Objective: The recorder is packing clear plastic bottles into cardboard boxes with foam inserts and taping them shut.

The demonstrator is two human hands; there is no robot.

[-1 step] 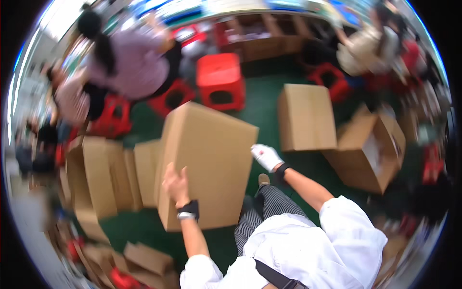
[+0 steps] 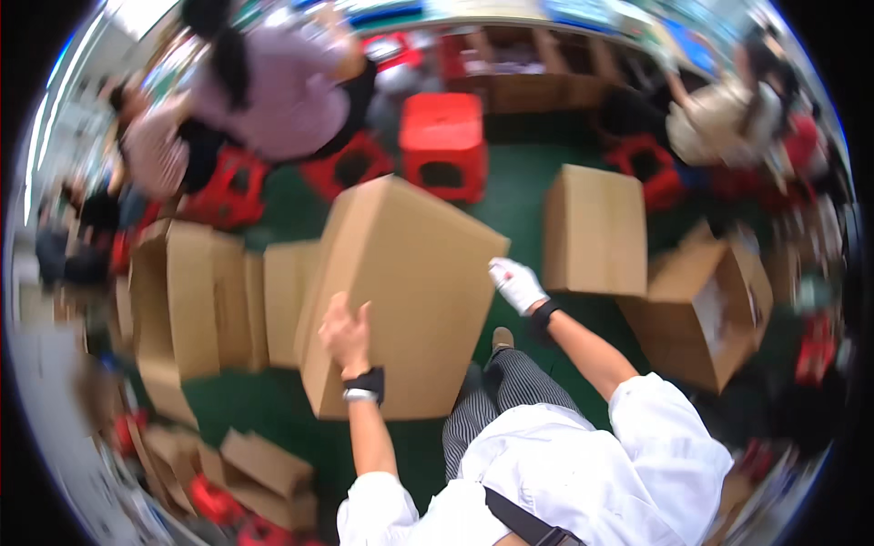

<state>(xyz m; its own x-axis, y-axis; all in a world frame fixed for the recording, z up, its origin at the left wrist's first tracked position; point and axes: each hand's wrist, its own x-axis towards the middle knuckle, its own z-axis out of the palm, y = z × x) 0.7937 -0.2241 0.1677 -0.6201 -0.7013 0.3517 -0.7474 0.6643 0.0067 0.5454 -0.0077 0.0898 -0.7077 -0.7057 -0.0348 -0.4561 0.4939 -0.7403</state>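
Observation:
A large closed cardboard box (image 2: 423, 291) stands tilted in front of me, its upper corner leaning to the right. My left hand (image 2: 346, 337) is bare, with a black band and a watch at the wrist. Its fingers are spread and lie against the box near its left edge. My right hand (image 2: 517, 284) wears a white glove and has a black wristband. The gloved fingers are curled at the box's right edge, just below the corner; their tips are partly hidden.
Open cardboard boxes (image 2: 193, 300) stand at left, a closed carton (image 2: 596, 227) and an open box (image 2: 678, 318) at right. Flattened cardboard (image 2: 264, 464) lies lower left. A red stool (image 2: 443, 136) stands ahead, near seated people (image 2: 273, 91) at a long table. The floor (image 2: 519, 205) is green.
The surroundings have shifted slightly right in the view. The box and both hands sit a little higher and further right, with the hands still at the same sides of the box.

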